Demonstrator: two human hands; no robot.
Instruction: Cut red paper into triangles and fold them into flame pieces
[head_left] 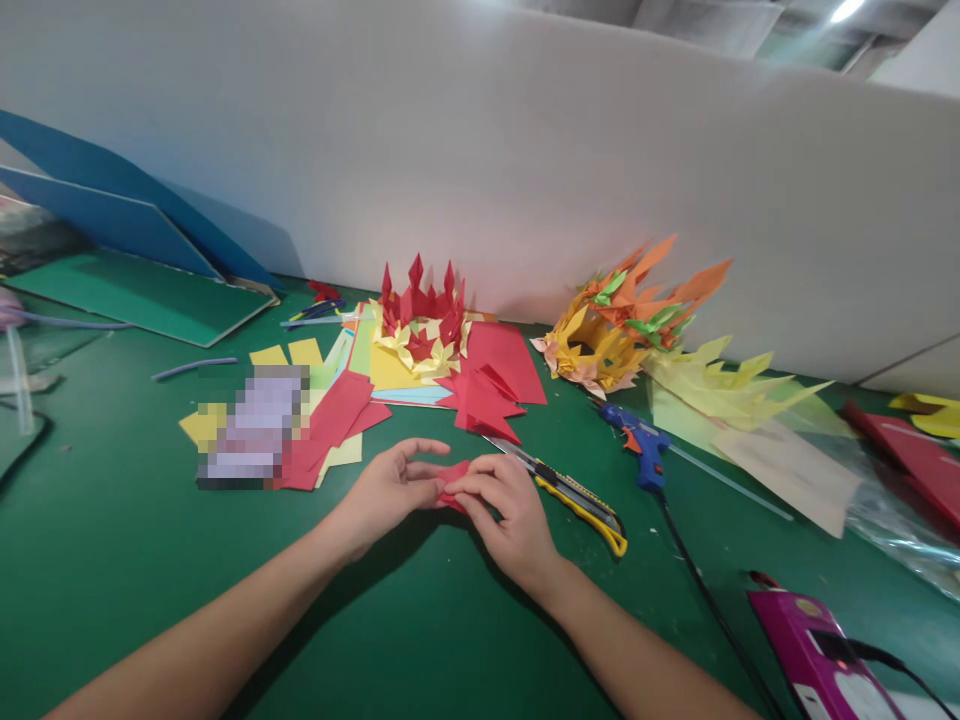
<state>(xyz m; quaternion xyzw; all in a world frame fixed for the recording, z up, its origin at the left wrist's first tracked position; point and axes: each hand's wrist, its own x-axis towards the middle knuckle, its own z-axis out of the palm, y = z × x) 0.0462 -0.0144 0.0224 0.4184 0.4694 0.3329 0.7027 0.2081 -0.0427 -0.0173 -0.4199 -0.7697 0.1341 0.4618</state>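
Between my two hands, a small piece of folded red paper [454, 484] is pinched above the green table. My left hand [397, 487] grips its left side with thumb and fingers, the index finger stretched out above. On its other side my right hand [510, 510] holds it with closed fingertips, which hide much of the paper. Just behind my right hand lies a yellow and black utility knife [581, 505], its blade pointing up and left. Folded red paper pieces [484, 400] lie beyond the blade.
A red and yellow paper crown [420, 325] stands at the back, an orange paper crown [607, 335] right of it. A blue glue gun [637, 445] trails its cord toward a magenta power strip [817, 640]. Red paper sheets [330, 425] lie left, beside a pixelated object [259, 425].
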